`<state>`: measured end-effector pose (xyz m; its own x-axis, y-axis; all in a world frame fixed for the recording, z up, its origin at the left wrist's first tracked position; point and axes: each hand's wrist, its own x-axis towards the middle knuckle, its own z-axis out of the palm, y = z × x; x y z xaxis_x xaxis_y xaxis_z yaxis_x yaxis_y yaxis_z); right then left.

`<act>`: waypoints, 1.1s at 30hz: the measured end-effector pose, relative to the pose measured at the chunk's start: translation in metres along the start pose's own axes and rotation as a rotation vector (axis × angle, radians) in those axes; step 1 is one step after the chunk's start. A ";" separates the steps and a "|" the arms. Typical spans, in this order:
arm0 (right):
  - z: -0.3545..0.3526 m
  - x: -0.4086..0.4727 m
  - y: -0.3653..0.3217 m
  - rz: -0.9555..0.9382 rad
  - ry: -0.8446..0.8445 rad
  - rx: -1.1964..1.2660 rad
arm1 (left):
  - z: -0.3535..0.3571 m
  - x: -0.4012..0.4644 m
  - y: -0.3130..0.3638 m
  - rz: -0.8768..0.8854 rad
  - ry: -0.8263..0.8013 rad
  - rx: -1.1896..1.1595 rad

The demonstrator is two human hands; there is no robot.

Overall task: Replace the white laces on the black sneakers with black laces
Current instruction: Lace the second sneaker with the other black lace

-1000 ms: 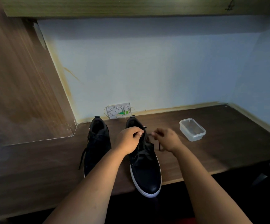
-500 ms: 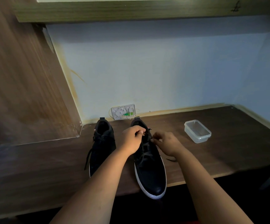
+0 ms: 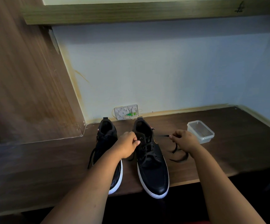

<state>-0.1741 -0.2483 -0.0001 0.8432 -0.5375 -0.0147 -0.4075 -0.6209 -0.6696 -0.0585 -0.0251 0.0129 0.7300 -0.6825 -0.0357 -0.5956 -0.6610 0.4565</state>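
Right hand (image 3: 183,139) pinches black lace (image 3: 162,136) taut; left hand (image 3: 127,146) grips right sneaker (image 3: 152,160); gold emblem unreadable.

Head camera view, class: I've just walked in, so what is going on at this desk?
A person is lacing the right-hand black white-soled sneaker on a dark wooden desk. The left hand grips its collar near the eyelets, while the right hand pinches a thin black lace pulled taut sideways, its loose end trailing on the desk. The other black sneaker stands alongside, beside a clear plastic container.
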 end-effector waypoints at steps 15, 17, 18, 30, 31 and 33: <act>0.021 0.004 -0.004 0.065 -0.074 -0.272 | -0.015 -0.009 -0.009 -0.098 -0.059 -0.375; 0.030 0.001 -0.020 -0.103 -0.062 -0.097 | -0.010 -0.008 -0.003 -0.125 -0.028 -0.404; 0.034 -0.001 -0.027 -0.168 -0.068 -0.025 | -0.009 -0.007 0.000 -0.121 -0.006 -0.337; 0.027 -0.008 -0.033 -0.143 -0.006 0.169 | -0.009 -0.003 0.003 -0.130 0.330 0.017; 0.026 -0.008 -0.034 -0.133 -0.071 0.233 | -0.009 -0.004 0.007 -0.032 0.369 0.072; 0.030 -0.009 -0.039 -0.086 -0.135 0.344 | -0.006 -0.003 0.017 0.136 0.349 0.166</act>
<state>-0.1557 -0.2020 0.0037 0.9171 -0.3975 -0.0301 -0.2110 -0.4200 -0.8827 -0.0692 -0.0323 0.0266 0.6939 -0.6390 0.3319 -0.7196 -0.6332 0.2852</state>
